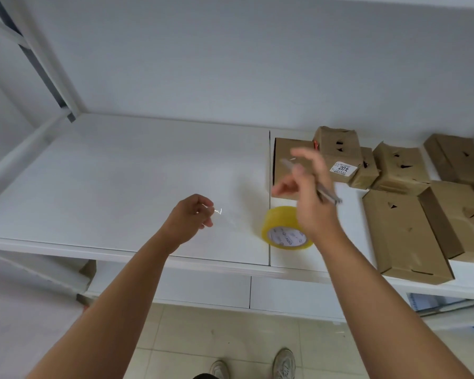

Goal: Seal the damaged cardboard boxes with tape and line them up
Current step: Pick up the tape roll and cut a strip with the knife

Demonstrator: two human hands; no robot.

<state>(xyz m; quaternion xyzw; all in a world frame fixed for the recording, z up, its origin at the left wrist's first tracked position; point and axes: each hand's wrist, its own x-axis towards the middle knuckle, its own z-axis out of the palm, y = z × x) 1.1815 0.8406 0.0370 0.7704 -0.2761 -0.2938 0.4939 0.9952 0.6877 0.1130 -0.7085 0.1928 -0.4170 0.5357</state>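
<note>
Showing the head view, the only one given: a white shelf (121, 187) at waist height carries the work. The left hand (193, 214) hangs above the bare left part of the shelf, its fingers curled to pinch the free end of a strip of clear tape (225, 214), visible only as faint glints running toward the tape roll (283, 228). The roll, yellowish, stands on edge near the front lip of the shelf, partly hidden behind the right forearm. The right hand (308, 184), blurred by motion, is raised above the roll and grips a slim grey tool (327, 194), probably a utility knife, though blur prevents certainty. Holding the strip taut with one hand would let the other cut it, a likely reading of this pose.

Cardboard boxes (405, 233) lie in a loose cluster on the right part of the shelf, some stacked, several showing torn holes in their top faces; one small box bears a white label (343, 168). They are not yet in a row, and no tape is evident over the tears. Tiled floor and two shoes (283, 362) appear below.
</note>
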